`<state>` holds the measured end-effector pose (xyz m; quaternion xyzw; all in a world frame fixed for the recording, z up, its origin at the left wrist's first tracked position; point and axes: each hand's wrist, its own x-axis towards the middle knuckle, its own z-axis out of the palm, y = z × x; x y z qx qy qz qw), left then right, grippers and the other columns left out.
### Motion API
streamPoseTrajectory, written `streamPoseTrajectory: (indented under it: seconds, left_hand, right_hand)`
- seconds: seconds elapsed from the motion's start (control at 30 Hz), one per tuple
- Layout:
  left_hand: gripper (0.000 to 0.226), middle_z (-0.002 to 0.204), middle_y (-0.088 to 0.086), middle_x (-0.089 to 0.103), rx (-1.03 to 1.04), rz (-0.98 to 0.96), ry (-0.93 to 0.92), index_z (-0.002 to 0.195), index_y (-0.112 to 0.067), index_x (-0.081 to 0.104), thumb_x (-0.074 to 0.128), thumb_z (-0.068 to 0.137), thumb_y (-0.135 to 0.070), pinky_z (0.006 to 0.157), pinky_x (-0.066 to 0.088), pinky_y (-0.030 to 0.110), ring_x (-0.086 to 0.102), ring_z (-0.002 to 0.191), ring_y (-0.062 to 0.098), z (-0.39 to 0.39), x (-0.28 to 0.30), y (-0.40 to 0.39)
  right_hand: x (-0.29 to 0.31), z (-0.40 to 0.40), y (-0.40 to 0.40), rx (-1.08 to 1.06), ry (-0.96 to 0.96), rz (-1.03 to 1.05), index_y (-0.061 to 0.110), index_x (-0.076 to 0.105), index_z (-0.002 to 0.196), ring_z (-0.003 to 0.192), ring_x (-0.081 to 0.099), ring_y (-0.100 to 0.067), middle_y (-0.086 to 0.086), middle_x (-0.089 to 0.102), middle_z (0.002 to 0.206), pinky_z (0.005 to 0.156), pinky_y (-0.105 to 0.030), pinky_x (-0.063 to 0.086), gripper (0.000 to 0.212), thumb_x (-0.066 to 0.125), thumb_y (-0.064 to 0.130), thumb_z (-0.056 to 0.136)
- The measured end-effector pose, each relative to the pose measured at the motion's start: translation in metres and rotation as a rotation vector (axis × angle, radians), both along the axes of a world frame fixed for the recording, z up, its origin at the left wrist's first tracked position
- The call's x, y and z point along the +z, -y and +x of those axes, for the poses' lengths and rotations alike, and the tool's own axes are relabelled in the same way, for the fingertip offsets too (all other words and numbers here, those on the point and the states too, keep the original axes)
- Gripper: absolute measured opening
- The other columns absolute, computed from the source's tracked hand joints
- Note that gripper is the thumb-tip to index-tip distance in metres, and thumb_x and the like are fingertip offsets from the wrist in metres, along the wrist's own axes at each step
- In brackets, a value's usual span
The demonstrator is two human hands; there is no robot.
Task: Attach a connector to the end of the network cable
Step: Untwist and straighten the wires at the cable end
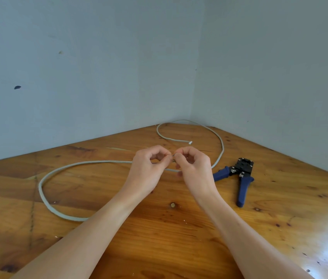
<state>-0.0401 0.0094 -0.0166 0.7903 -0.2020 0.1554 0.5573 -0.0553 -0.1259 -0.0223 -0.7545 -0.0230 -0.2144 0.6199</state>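
Both hands are raised just above the table (119, 228), fingertips meeting near the middle of the view. The left hand (149, 168) is curled, thumb and forefinger pinched on something small. The right hand (193, 168) is curled likewise, pinching at the same spot. Between the fingertips a short dark bit is seen; whether it is bared wire ends or the connector cannot be told, too small. The grey cable (62, 168) is seen passing under the hands and looping wide to the left, then round the far corner of the table. A free end (190, 142) lies just beyond the hands, with what may be a pale plug on it. The crimping tool (239, 178), blue handles spread, rests on the table to the right, apart from the hands.

Risks, as judged:
- Wire order could be lost if the pinch is eased before seating, since the strands are fine and springy.
- Strands could stop short inside the plug if pushed unevenly, giving a dead contact.
- The cable's stiff loop may tug the end sideways.
- The tool must be reached one-handed, so the plug could slip off then.
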Motion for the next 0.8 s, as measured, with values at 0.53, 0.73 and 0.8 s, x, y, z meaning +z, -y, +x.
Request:
streamPoseTrajectory:
  seconds: [0.53, 0.73, 0.8]
  left_hand:
    - [0.012, 0.081, -0.007, 0.070, 0.056, 0.075, 0.015, 0.083, -0.020, 0.074, 0.068, 0.092, -0.016, 0.075, 0.051, 0.022, 0.064, 0.080, 0.010, 0.0027, -0.0015, 0.0002]
    - [0.007, 0.084, -0.011, 0.073, 0.086, 0.111, 0.002, 0.087, -0.023, 0.077, 0.072, 0.090, -0.020, 0.075, 0.046, 0.012, 0.066, 0.082, 0.004, 0.0029, -0.0019, 0.0001]
    - [0.006, 0.084, -0.011, 0.073, 0.103, 0.114, 0.007, 0.087, -0.022, 0.077, 0.073, 0.089, -0.020, 0.078, 0.046, 0.014, 0.066, 0.083, 0.003, 0.0033, -0.0030, 0.0005]
  right_hand:
    - [0.0002, 0.0040, 0.0056, -0.010, 0.061, -0.296, 0.022, 0.062, 0.084, 0.078, 0.060, -0.007, 0.010, 0.065, 0.081, 0.065, -0.009, 0.046, 0.021, 0.058, 0.008, 0.099]
    - [-0.0052, 0.0072, 0.0056, -0.128, 0.121, -0.466, 0.018, 0.060, 0.088, 0.074, 0.057, -0.011, 0.007, 0.062, 0.081, 0.064, -0.030, 0.051, 0.018, 0.054, 0.005, 0.098]
    - [-0.0056, 0.0070, 0.0053, -0.159, 0.147, -0.512, 0.019, 0.059, 0.088, 0.078, 0.060, -0.016, 0.005, 0.063, 0.084, 0.067, -0.039, 0.054, 0.017, 0.054, 0.006, 0.098]
